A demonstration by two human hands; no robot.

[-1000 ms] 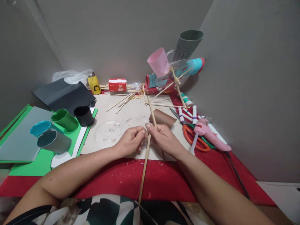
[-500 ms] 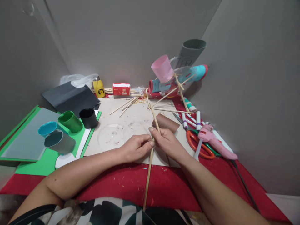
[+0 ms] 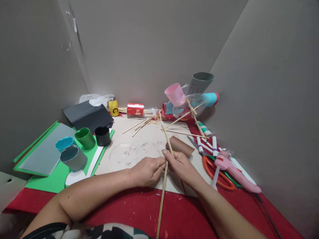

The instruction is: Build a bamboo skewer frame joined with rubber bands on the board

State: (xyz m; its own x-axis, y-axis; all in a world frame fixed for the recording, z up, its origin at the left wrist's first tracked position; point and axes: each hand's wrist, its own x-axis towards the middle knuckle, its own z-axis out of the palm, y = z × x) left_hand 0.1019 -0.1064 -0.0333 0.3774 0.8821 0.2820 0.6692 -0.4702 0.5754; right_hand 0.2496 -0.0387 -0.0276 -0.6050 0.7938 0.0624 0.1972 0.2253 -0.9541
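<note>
Sticks point away from us, our right hand clasped round them, left hand curled closed against their left, contents unclear.

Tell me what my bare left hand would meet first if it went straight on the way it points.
Probably the long, thin, pale wooden stick between the hands, then your bare right hand just beyond; your left hand is so close that I can't tell contact from a gap.
</note>
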